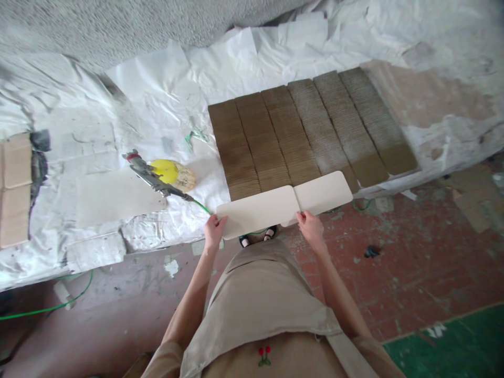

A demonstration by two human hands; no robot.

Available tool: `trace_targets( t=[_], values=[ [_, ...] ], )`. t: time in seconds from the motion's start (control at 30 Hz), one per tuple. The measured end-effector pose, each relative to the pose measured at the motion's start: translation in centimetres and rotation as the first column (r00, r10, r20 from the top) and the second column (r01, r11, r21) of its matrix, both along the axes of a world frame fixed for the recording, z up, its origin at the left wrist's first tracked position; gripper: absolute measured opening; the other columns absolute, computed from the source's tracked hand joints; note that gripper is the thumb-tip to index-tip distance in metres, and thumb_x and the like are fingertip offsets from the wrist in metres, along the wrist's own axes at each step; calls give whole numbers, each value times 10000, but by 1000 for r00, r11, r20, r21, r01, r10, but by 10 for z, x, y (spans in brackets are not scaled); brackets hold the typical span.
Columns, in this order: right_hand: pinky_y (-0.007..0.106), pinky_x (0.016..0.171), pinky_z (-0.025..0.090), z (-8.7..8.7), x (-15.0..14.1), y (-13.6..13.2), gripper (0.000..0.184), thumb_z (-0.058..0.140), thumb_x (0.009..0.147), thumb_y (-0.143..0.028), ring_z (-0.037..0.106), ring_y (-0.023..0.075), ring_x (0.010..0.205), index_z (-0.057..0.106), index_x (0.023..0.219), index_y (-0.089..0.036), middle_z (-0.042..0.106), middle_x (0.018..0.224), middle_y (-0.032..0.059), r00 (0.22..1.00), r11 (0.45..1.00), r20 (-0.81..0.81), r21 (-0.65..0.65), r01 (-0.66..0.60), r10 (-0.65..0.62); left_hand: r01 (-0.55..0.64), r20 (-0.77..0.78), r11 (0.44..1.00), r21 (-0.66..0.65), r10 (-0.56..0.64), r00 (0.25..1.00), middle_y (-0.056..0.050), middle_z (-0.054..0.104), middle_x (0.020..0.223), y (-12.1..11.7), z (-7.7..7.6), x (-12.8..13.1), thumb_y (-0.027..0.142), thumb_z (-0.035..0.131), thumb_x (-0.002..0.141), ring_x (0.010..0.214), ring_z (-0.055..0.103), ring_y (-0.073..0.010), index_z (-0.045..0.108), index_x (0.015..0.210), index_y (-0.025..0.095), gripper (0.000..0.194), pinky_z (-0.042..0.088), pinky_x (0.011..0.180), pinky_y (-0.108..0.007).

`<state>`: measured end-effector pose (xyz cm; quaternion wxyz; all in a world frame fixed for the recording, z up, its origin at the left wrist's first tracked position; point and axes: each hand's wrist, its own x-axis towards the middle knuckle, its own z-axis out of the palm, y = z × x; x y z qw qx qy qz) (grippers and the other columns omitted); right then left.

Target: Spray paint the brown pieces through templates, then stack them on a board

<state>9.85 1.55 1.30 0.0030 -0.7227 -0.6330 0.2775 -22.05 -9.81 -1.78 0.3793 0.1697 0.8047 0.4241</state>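
Note:
In front of my waist is a long cream panel [255, 210] with rounded corners. My left hand [214, 230] pinches its left end. My right hand [311, 229] is closed on its lower right corner, where it overlaps a second cream panel [325, 194] that reaches farther right. How the second panel is held is partly hidden. Just beyond them lie several rows of closely overlapped brown pieces [271, 136], the right-hand rows dusted paler. A spray gun [151, 178] with a green hose [201, 205] lies left of the panels, beside a yellow round thing [165, 170].
Wrinkled white plastic sheeting [137, 115] covers the long work surface. Tan panels [16, 189] lie at the far left. A green hose [59, 305] runs along the reddish floor [425, 257], with a small dark scrap [371, 252] on it. A rough grey wall [129, 26] stands behind.

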Motion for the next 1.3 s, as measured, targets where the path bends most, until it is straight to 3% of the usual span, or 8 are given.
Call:
trace_targets(
  t=[0.13, 0.27, 0.37, 0.5, 0.67, 0.9, 1.3],
  values=[
    [301, 658, 412, 6, -5, 1, 251, 571, 918, -414, 643, 240, 724, 643, 820, -195, 666, 704, 112, 991, 996, 124, 66, -61, 53, 11, -25, 1000, -13, -12, 1000, 15, 546, 572, 1, 2, 1, 431, 706, 646, 539, 456, -128, 582, 758, 173, 308, 305, 500, -223],
    [345, 798, 445, 15, -19, 6, 214, 564, 922, -316, 606, 283, 988, 609, 1085, -185, 660, 1030, 159, 979, 968, 134, 177, -177, 155, 23, -43, 1000, -19, -24, 999, 35, 500, 540, 1, 2, 1, 450, 700, 653, 524, 421, -113, 545, 712, 182, 315, 284, 491, -217],
    [411, 962, 411, 16, -34, 12, 337, 594, 894, -230, 504, 305, 1201, 567, 1228, -195, 582, 1254, 163, 941, 899, 82, 277, -339, 329, 26, -53, 999, -26, -28, 998, 39, 497, 535, 1, 1, 0, 452, 702, 645, 531, 419, -112, 550, 715, 176, 322, 283, 492, -212],
    [453, 1013, 398, 10, -48, 19, 424, 596, 881, -183, 477, 308, 1241, 537, 1301, -175, 547, 1308, 164, 864, 787, 62, 384, -482, 499, 24, -49, 999, -23, -25, 998, 42, 501, 536, 2, 1, -1, 443, 708, 634, 532, 421, -112, 579, 744, 165, 325, 269, 485, -209],
    [444, 1010, 416, 2, -51, 21, 418, 577, 891, -181, 481, 304, 1242, 554, 1308, -174, 537, 1312, 164, 849, 768, 77, 391, -508, 523, -15, -1, 1000, 11, 15, 1000, 45, 499, 533, 1, 0, 0, 437, 742, 615, 524, 434, -108, 576, 734, 165, 341, 269, 468, -201],
    [430, 1029, 417, -1, -51, 20, 412, 551, 900, -171, 456, 298, 1284, 557, 1311, -151, 507, 1349, 174, 864, 778, 51, 412, -474, 500, -65, 212, 991, 114, 40, 976, -51, 678, 749, 0, 0, 7, 528, 767, 596, 641, 599, -163, 609, 859, 136, 499, 466, 577, -255],
    [448, 1042, 394, -2, -56, 20, 415, 548, 897, -172, 444, 300, 1290, 551, 1312, -162, 500, 1360, 178, 884, 803, 35, 402, -440, 466, -119, 294, 980, 160, 67, 954, -49, 692, 773, 3, 8, 9, 487, 812, 583, 653, 603, -152, 610, 836, 138, 476, 475, 591, -249]
  ],
)
